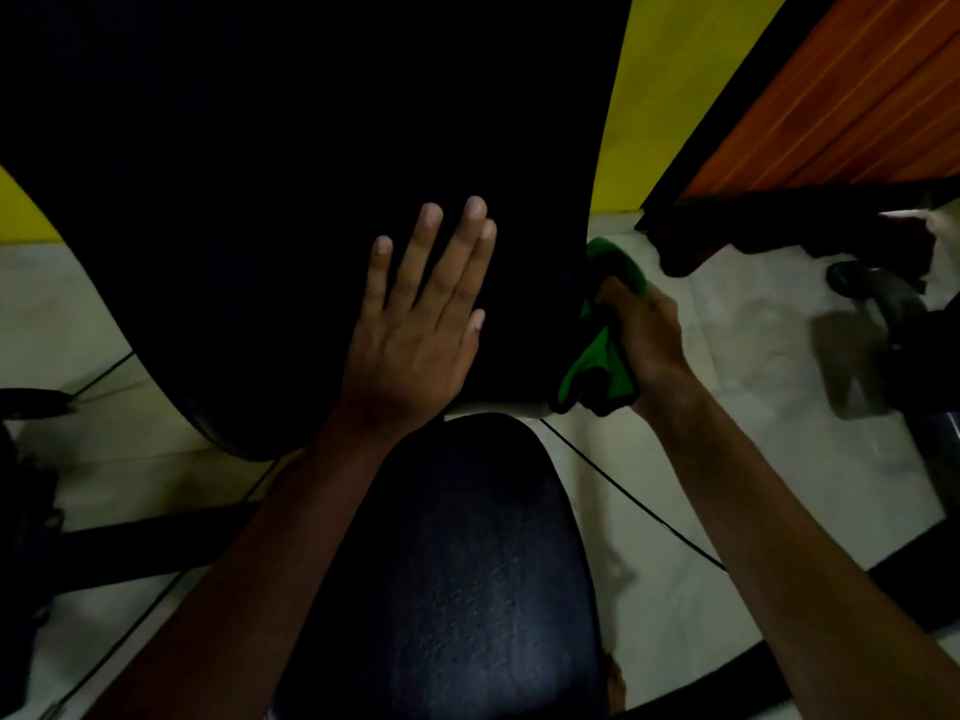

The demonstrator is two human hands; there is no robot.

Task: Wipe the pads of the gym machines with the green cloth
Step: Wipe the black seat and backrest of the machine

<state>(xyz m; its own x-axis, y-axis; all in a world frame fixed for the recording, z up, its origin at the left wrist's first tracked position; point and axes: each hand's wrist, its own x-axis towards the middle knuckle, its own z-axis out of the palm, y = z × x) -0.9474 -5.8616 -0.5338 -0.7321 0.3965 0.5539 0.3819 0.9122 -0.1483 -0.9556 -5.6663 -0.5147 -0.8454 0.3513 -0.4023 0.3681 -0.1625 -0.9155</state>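
A large black back pad of a gym bench fills the upper middle of the head view. Below it lies the dark seat pad. My left hand rests flat on the lower part of the back pad with fingers straight and spread. My right hand grips the green cloth and holds it against the right edge of the back pad. Part of the cloth is hidden behind the pad and under my fingers.
White tiled floor surrounds the bench. A thin black cable runs across it on the right. A dark machine base stands at the right, black frame bars at the left. Yellow wall and an orange wooden panel lie behind.
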